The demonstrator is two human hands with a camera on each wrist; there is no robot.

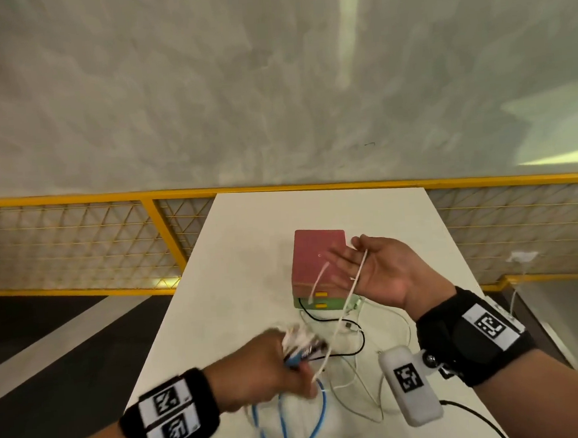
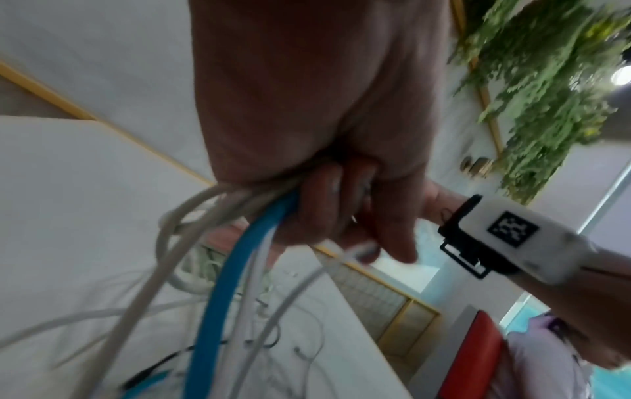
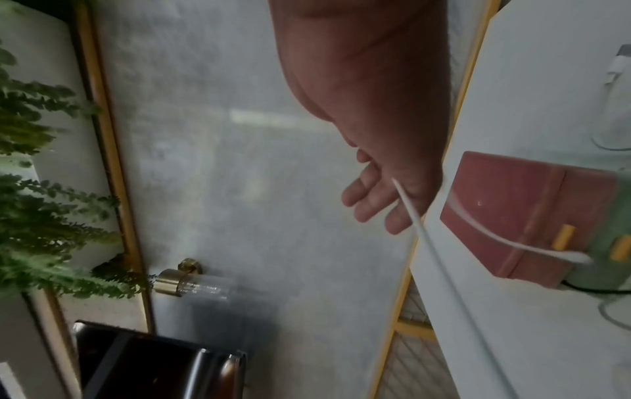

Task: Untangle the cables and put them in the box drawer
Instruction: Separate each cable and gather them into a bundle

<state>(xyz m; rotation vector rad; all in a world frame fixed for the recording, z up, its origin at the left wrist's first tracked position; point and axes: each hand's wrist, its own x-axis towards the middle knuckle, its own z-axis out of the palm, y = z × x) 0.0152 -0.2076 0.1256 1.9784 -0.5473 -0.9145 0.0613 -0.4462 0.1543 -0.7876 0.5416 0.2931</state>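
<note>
My left hand (image 1: 267, 367) hovers low over the white table (image 1: 235, 256) and grips a bundle of cables (image 1: 303, 346): white ones, a black one and a thick blue cable (image 2: 232, 270) that loops down toward me. Farther back my right hand (image 1: 373, 267) is held palm up with straight fingers, just right of the box (image 1: 314, 251). A thin white cable (image 1: 357, 282) lies across that palm and runs down to the bundle. The box has a pink top part, a green lower part and yellow drawer handles (image 1: 320, 294); both drawers look closed. Another white strand (image 3: 478, 229) drapes over the box front.
More white cables and a black cable (image 1: 357, 337) lie tangled on the table between the box and me. A yellow mesh railing (image 1: 77, 247) runs behind the table. A wall socket with a plugged lead (image 1: 523, 257) is at the right. Green plants (image 3: 41, 216) hang nearby.
</note>
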